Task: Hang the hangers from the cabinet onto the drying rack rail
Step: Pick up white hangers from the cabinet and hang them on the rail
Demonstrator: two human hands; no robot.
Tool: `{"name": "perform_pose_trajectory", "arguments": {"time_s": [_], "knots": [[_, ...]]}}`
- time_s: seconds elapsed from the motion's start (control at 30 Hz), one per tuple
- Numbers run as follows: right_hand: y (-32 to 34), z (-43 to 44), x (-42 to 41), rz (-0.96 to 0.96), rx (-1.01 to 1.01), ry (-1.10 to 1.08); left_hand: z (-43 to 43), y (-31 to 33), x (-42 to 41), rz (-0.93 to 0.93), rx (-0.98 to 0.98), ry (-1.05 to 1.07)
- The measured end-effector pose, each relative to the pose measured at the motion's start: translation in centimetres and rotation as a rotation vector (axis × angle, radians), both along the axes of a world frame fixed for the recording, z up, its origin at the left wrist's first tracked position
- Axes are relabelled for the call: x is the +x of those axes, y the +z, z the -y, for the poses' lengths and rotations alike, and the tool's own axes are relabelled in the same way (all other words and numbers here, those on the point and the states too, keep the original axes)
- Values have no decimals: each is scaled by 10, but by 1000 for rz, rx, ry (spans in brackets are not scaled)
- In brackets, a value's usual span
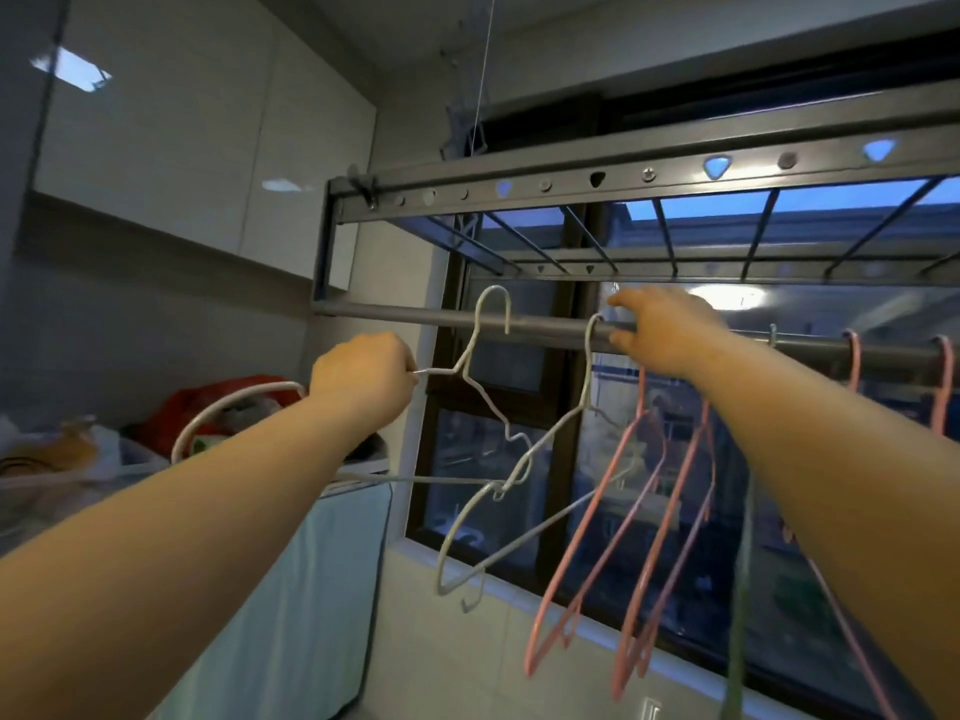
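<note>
Left hand, grip closed on the shoulder wire of a white hanger, held up with its hook at the rail; can't tell if the hook is actually over it. Right hand at the rail, fingers above and thumb below, pinching the hook of a second white hanger right at the rail, with the body dangling tilted below. Pink hangers hang on the rail just right of that hand, more further right. Drying rack frame above, in front of the window. White cabinet upper left.
</note>
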State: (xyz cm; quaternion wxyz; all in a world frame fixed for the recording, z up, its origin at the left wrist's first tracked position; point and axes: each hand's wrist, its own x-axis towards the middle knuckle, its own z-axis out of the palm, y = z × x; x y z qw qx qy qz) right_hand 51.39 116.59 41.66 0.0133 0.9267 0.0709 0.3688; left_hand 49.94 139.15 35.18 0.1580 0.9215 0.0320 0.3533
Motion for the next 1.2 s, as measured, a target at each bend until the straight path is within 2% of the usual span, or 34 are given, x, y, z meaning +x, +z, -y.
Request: {"name": "perform_pose_trajectory", "arguments": {"time_s": [0.13, 0.3, 0.63, 1.03, 1.2], "knots": [[-3, 12, 21, -66, -4, -38, 14, 5, 20, 26, -27, -28], [-7, 20, 33, -17, -56, -16, 30, 8, 37, 66, -108, -105], [-11, 26, 40, 17, -1, 31, 58, -3, 61, -10, -100, -177], [-12, 24, 37, 5, -32, 22, 61, -14, 60, -104, -117, -219], [-11, 25, 25, 5, 98, 138, 59, -15, 54, -137, -83, -261]]}}
